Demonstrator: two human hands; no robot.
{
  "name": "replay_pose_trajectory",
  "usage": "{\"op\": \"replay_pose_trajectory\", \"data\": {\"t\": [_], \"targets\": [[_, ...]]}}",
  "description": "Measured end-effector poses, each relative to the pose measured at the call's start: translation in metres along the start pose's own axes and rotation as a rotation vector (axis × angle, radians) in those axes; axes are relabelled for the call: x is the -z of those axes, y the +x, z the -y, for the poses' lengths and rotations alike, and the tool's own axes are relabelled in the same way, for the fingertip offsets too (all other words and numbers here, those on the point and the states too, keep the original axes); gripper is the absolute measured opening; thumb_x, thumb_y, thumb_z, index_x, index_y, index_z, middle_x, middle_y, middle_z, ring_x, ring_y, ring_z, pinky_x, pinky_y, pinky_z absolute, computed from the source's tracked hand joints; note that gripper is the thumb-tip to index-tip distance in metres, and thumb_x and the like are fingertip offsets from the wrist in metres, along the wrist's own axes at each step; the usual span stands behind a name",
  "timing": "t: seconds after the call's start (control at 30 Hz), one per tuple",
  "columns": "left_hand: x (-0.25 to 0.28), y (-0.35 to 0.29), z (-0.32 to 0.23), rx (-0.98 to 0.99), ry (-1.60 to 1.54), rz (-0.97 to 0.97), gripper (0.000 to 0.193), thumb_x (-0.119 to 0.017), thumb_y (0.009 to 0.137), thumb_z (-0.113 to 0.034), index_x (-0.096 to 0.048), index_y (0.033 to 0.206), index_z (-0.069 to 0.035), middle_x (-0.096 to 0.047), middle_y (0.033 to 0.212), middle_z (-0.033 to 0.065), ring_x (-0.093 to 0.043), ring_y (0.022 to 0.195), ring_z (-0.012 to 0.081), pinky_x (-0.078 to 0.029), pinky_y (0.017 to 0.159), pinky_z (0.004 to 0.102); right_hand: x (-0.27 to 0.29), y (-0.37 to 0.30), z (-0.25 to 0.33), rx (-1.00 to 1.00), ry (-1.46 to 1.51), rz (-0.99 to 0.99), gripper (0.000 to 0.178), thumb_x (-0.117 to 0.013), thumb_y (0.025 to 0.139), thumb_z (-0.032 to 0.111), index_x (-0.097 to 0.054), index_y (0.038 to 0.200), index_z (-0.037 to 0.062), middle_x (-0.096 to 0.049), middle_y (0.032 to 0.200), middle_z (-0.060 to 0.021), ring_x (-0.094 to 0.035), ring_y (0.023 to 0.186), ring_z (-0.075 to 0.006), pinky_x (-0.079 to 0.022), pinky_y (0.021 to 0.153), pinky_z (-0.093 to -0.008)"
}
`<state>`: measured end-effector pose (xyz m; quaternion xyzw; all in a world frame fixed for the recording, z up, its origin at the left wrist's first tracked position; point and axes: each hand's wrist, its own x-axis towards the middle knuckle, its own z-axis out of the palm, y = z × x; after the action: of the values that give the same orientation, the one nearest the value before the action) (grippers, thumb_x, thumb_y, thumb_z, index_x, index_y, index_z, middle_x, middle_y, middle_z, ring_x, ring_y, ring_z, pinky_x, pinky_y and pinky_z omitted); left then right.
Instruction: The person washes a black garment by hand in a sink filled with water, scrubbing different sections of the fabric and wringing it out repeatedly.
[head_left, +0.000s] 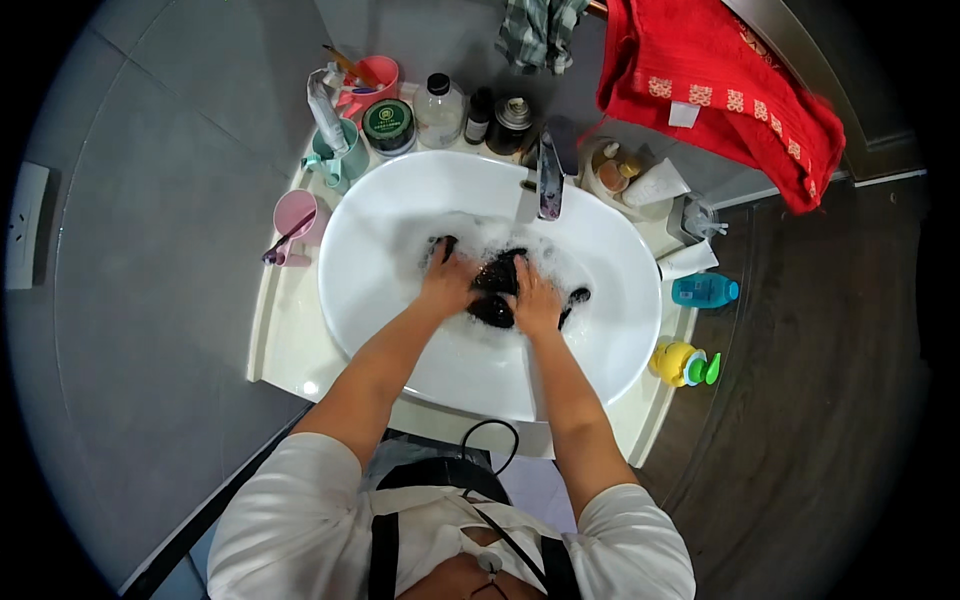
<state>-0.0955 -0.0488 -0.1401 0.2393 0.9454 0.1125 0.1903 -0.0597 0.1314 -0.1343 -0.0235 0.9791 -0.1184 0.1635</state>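
Observation:
A wet black cloth (494, 310) lies bunched in the soapy water of the white oval washbasin (350, 250), with foam (470, 226) around it. My left hand (448, 280) is in the suds at its left side, fingers curled on a dark fold. On the right part of the cloth, my right hand (536, 298) grips it with bent fingers, and a black end sticks out beyond that hand. Water, foam and fabric partly hide the fingertips of both hands. Behind the right hand, the metal faucet (549, 185) reaches over the basin.
Along the back stand a green-lidded jar (388, 126), a clear bottle (439, 118) and a black can (511, 126). Cups, including a pink cup (294, 214), line the left. At right are a blue bottle (703, 291) and a yellow pump bottle (678, 364). A red towel (710, 70) hangs above.

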Motion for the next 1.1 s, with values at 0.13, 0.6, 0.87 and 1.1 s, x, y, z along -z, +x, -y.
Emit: {"op": "replay_pose_trajectory", "data": {"t": [0.13,0.6,0.87,1.1], "targets": [[0.008,0.006,0.010,-0.009,-0.049,0.210,0.059,-0.059,0.072,-0.043,-0.043,0.122,-0.018,-0.044,0.123,0.0094,-0.034,0.118,0.0257,-0.012,0.103,0.0461,0.004,0.007,-0.028,0.151,0.154,0.012,0.075,-0.063,0.070,0.042,-0.028,0.132,0.0181,-0.038,0.128,-0.0142,-0.036,0.116,-0.0344,-0.033,0.092,-0.0451],[-0.033,-0.064,0.021,0.396,-0.852,-0.207,0.042,-0.061,0.070,-0.022,-0.049,0.107,-0.009,-0.056,0.087,0.0121,-0.055,0.086,0.0259,-0.044,0.075,0.0442,-0.023,-0.041,0.017,-0.490,0.826,-0.063,0.040,-0.064,0.064,0.019,-0.055,0.099,0.0010,-0.056,0.101,-0.0183,-0.054,0.096,-0.0270,-0.043,0.079,-0.0330],[0.039,-0.074,-0.009,0.420,-2.390,0.085,0.043,-0.049,0.082,-0.049,-0.055,0.092,-0.008,-0.058,0.084,0.0069,-0.057,0.080,0.0202,-0.047,0.074,0.0354,0.044,-0.071,0.120,0.226,0.869,-0.576,0.048,-0.060,0.056,0.006,-0.049,0.102,-0.0045,-0.042,0.120,-0.0175,-0.042,0.109,-0.0324,-0.033,0.094,-0.0346],[0.081,-0.078,-0.024,-0.153,-2.448,0.380,0.033,-0.046,0.085,-0.040,-0.053,0.080,-0.008,-0.059,0.078,0.0092,-0.059,0.073,0.0202,-0.049,0.064,0.0321,0.108,-0.119,0.153,0.322,1.046,-0.473,0.041,-0.069,0.063,0.018,-0.050,0.096,0.0020,-0.053,0.095,-0.0147,-0.053,0.090,-0.0308,-0.041,0.079,-0.0358]]}}
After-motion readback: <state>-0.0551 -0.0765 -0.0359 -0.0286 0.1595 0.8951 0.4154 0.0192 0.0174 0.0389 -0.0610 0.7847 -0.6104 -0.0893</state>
